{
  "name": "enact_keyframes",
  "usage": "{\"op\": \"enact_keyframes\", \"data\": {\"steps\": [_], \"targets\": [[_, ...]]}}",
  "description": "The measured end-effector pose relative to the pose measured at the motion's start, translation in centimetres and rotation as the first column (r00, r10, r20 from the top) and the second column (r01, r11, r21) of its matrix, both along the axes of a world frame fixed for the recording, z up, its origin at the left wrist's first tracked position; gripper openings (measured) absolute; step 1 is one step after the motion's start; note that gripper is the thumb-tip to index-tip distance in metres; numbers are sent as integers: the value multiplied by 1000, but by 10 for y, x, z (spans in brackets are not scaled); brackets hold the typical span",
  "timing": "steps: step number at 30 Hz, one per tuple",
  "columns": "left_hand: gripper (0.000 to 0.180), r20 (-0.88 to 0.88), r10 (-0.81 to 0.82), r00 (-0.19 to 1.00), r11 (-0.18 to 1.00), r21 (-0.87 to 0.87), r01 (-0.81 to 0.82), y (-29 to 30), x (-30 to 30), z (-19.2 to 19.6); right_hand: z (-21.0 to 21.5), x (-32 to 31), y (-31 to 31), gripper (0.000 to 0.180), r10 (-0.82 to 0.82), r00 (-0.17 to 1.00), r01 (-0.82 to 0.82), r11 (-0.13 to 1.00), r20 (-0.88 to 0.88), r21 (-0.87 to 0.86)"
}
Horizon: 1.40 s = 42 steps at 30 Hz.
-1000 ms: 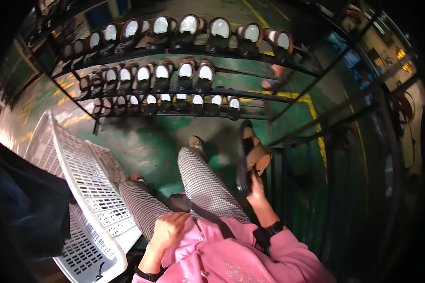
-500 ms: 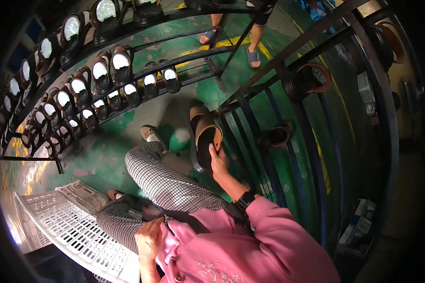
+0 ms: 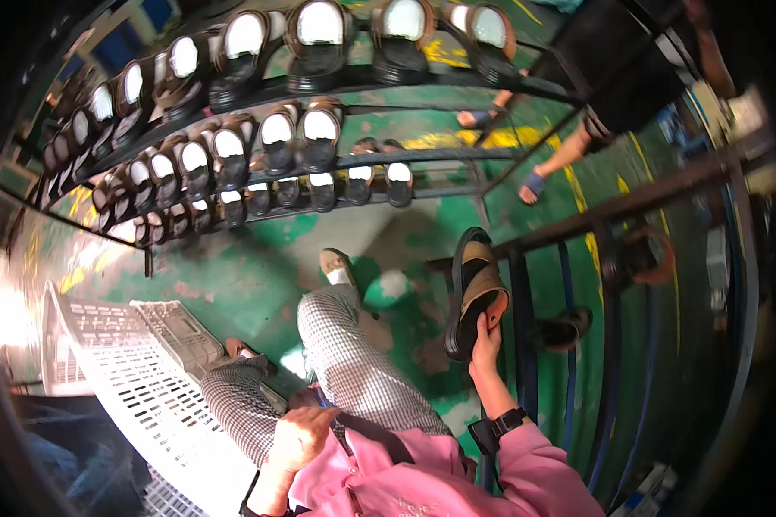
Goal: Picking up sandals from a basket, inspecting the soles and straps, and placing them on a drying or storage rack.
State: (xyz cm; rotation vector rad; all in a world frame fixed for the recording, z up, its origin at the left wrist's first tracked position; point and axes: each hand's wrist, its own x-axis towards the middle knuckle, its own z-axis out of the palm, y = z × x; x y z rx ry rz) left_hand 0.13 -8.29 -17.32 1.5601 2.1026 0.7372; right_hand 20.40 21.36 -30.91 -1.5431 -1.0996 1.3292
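A brown-and-black sandal (image 3: 483,291) hangs in front of me to the right, its toe end pointing away. My right hand (image 3: 485,346) is closed on its heel end, with the thumb over the insole. Beside it on the right stands the dark metal rack. Over my lap, against the pink top, my left hand (image 3: 303,436) is held with curled fingers, and I see nothing in it. Below the left hand lies my checked trouser leg (image 3: 241,405).
A tiered black rack (image 3: 440,158) across the front left bears many sandals with white inserts. A white perforated plastic crate (image 3: 159,392) stands at my left. Single sandals (image 3: 642,257) sit on the right rack (image 3: 612,217). A person in dark clothes (image 3: 616,69) stands beyond the racks.
My view has turned toward the right rack, and the sandal in my right hand now appears farther right. The left hand has lifted slightly. The person beyond the racks shows more fully.
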Motion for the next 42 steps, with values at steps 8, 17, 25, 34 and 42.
{"op": "enact_keyframes", "data": {"steps": [8,17,25,34,42], "targets": [[26,63,110,992,984,-148,-100,-6,-17,-9,-32,-178,181,41,285,957,-279,955,-53,97],[24,67,649,758,750,-224,-623,-68,-65,45,-89,-288,329,39,153,984,-144,985,-87,97],[32,122,881,457,468,-86,-880,-177,-109,109,-90,-292,342,51,110,985,-113,993,130,19],[31,-174,985,-18,-41,-133,-990,-319,-171,82,-80,-233,316,51,381,614,-671,714,691,202],[41,-475,769,428,125,-545,-829,-487,-238,-41,2,-206,253,49,380,36,-864,476,924,-162]]}}
